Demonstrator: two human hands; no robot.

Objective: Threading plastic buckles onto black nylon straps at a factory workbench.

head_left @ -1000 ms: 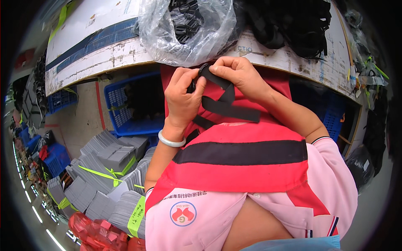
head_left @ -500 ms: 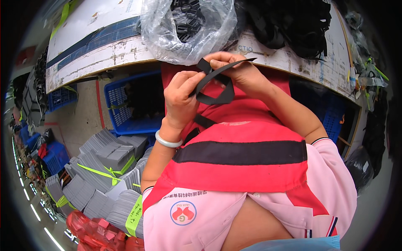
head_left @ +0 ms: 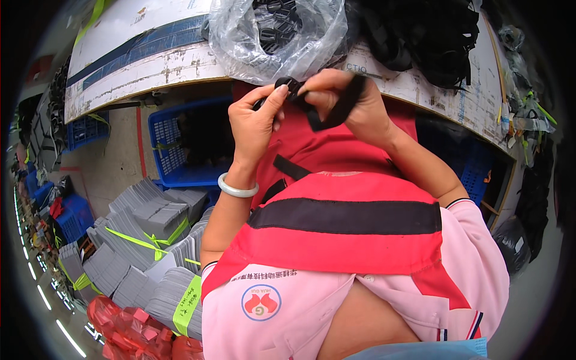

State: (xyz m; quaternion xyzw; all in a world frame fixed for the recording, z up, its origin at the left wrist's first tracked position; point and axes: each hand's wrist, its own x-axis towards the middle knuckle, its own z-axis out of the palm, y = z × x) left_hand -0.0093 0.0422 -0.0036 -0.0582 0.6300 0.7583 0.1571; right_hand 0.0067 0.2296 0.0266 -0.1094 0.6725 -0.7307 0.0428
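Strap [head_left: 336, 111] pinched between left hand [head_left: 255, 123], right hand [head_left: 348, 105].

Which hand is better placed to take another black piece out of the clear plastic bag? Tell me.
Probably the left hand. It only pinches the small black buckle at its fingertips, just below the clear plastic bag. The right hand has the black strap wrapped in its grip, so it is less free.

Clear plastic bag [head_left: 279, 36] on table [head_left: 150, 60], possibly buckles inside
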